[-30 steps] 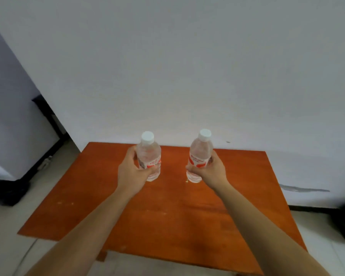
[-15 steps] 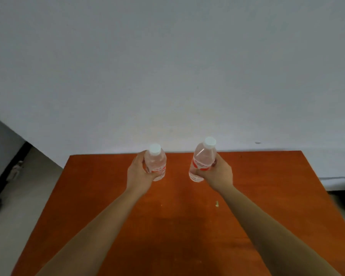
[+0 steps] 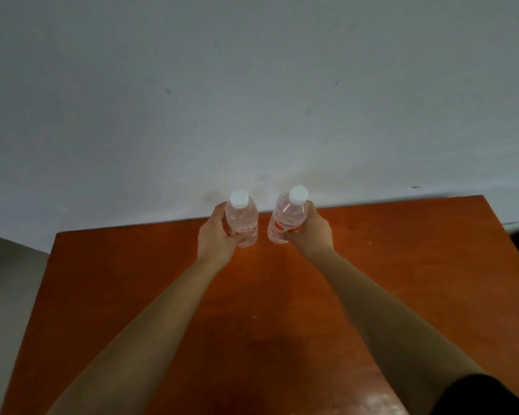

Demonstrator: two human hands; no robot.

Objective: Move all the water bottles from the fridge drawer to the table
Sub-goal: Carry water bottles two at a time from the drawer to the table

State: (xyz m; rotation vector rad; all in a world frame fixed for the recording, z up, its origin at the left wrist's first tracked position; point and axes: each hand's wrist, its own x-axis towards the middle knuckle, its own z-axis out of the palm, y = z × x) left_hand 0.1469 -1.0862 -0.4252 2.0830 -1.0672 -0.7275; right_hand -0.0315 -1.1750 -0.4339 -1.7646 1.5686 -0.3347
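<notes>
- Gripping the left bottle (image 3: 242, 223) with the left hand (image 3: 218, 238), fingers curled round its labelled middle, white cap up and uncovered; kept upright, probably so as to stand on its base once let go
- Gripping the right bottle (image 3: 286, 218) the same way with the right hand (image 3: 312, 232), cap leaning a little rightward; likely in need of righting before release
- Placed over the far middle of the table (image 3: 132, 280), near each other but apart; cannot tell whether resting on the wood or just above it
- Close to the far edge, with the wall (image 3: 252, 100) right behind; little room farther on, so best set straight down, not pushed away
- Wide stretch of tabletop to left, right and near, seemingly enough for more bottles
- Floor (image 3: 9, 295) beyond the left edge; black sleeve (image 3: 477, 396) at near right
</notes>
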